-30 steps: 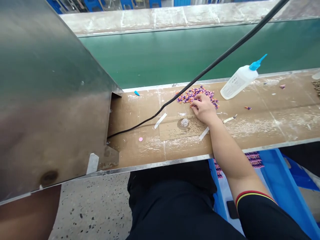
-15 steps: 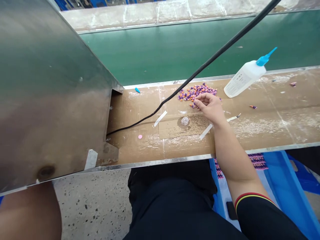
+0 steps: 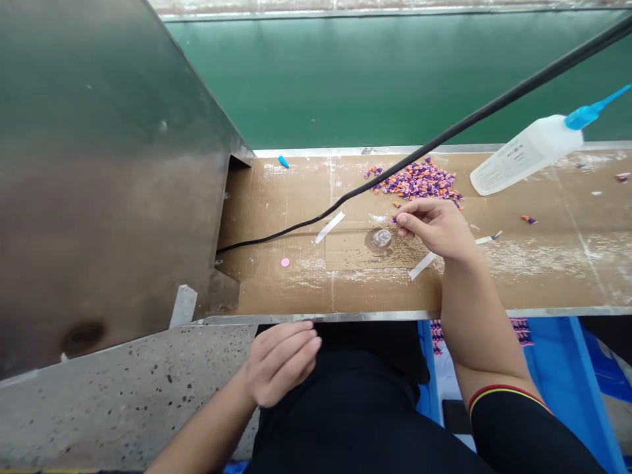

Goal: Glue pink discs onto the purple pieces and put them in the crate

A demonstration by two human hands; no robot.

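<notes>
Purple-orange plastic bits [image 3: 417,182], tiny, light and fiddly, lie heaped on cardboard-topped bench [image 3: 296,283]; take w/ fingertips only. R hand [image 3: 434,230] pinches one bit [image 3: 394,220] btwn thumb + forefinger, just below heap. L hand [image 3: 281,364] loosely curled over thigh [image 3: 340,408], nothing visible in it. Black cable [image 3: 434,146] runs just above heap; squeeze bottle [image 3: 523,155] to its right, clear plastic dome [image 3: 381,238] near R hand.

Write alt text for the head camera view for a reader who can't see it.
A person's right hand pinches a tiny purple piece just below a heap of purple and orange pieces on a cardboard-topped bench, while the left hand rests over black trousers. A white squeeze bottle with a blue nozzle lies nearby.
</notes>
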